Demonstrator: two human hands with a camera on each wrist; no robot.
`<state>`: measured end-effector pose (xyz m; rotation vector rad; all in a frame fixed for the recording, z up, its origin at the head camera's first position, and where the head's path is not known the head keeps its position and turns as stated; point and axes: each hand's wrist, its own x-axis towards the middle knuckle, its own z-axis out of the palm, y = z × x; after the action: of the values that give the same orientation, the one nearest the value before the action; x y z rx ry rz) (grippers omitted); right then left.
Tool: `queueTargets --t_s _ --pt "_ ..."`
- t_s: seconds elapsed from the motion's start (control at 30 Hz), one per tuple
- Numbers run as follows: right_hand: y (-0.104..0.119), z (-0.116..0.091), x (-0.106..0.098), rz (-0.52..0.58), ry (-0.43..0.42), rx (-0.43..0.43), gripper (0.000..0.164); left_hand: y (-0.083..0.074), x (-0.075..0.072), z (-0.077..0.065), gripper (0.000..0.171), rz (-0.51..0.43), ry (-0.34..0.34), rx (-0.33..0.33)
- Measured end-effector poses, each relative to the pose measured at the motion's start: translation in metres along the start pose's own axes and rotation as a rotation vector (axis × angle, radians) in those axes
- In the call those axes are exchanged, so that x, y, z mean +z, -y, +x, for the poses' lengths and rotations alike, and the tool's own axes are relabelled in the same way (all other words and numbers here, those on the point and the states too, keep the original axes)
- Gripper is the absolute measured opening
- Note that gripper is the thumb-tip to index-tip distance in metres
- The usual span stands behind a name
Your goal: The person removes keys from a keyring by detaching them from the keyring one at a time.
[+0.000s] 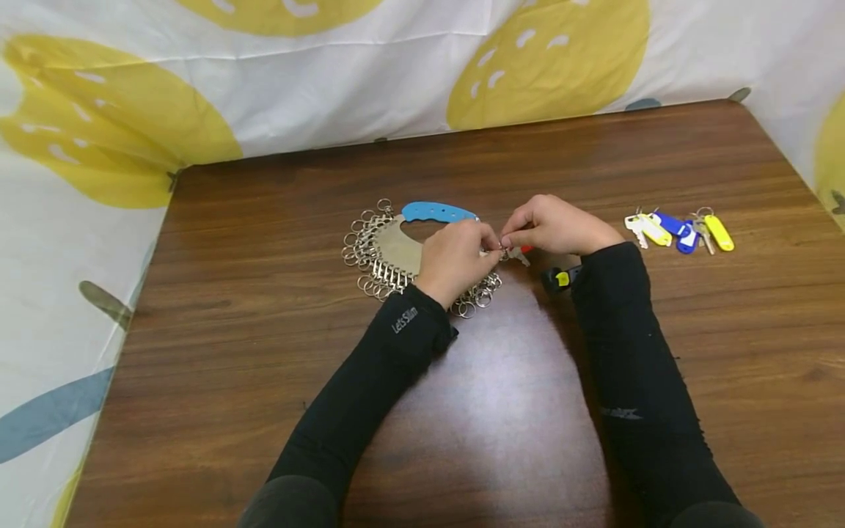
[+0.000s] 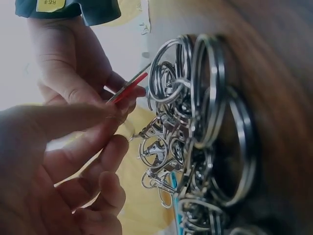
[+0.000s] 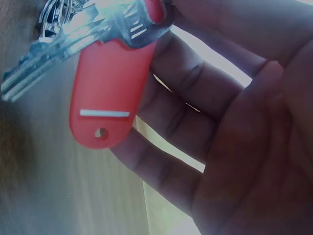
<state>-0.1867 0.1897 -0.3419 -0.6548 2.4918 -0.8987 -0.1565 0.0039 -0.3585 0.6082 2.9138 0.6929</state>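
Note:
My left hand pinches a small metal key ring at the right end of a curved metal key holder with a blue handle. Facing it, fingertips close to the left ones, my right hand pinches a silver key with a red key tag. In the right wrist view the tag hangs below the key, against the curled fingers. Split rings on clasps crowd beside the left fingertips in the left wrist view. Fingers partly hide the joint between key and ring.
To the right on the brown wooden table lie several keys with white, blue and yellow tags. A patterned white cloth rises behind the table and along its sides.

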Motion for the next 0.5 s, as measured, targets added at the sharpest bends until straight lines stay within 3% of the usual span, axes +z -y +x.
queueTargets --t_s 0.5 --pt "0.0011 0.001 0.0018 0.001 -0.003 -0.009 0.018 0.0 0.0011 -0.0012 0.012 -0.025 -0.043 -0.027"
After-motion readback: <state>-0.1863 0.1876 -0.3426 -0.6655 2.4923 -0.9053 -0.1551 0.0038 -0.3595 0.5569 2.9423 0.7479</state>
